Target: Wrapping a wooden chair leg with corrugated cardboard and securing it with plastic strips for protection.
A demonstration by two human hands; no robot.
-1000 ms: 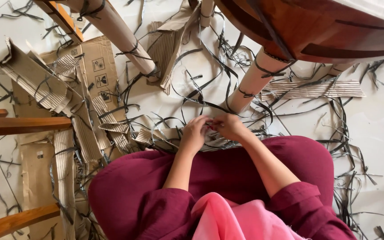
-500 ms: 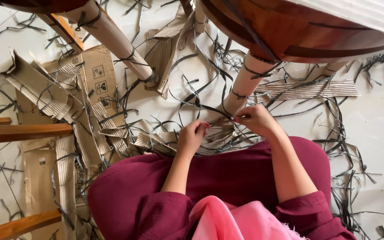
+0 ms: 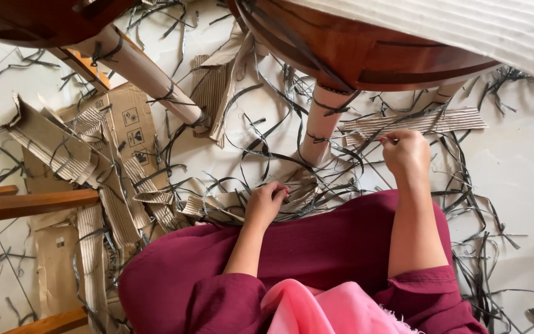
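- Floor [image 3: 526, 167] pale and smooth, strewn with dark packing straps [image 3: 267, 133] and torn corrugated cardboard.
- Left hand [image 3: 266, 203] low above the maroon lap [image 3: 316, 247], fingers [image 3: 279, 190] curled and pressed together on a crumpled piece of cardboard [image 3: 298, 192] lying at the edge of the lap, among tangled straps.
- Right hand [image 3: 406, 151] raised and well apart from the left, fingers [image 3: 387, 140] pinching the end of a thin dark strap [image 3: 353, 164] drawn taut and running down-left toward the crumpled cardboard.
- Taut strap: one end in the right-hand pinch, the other end lost in the tangle near the left hand; cannot tell exactly where it ends.
- Just beyond the hands, a furniture leg [image 3: 319, 124] wrapped in tan cardboard and bound by straps, standing under a dark wooden seat [image 3: 366, 52].
- Second wrapped leg [image 3: 140, 71] slanting at upper left, also bound with straps.
- Long strip of corrugated cardboard [image 3: 415, 119] flat on the floor just above the right hand.
- Flattened brown box [image 3: 125, 124] with printed handling symbols at left, beside folded corrugated sheets [image 3: 50, 139].
- Bare wooden rail [image 3: 26, 204] at the left edge.
- Pink cloth [image 3: 322, 309] at the bottom, between maroon sleeves.
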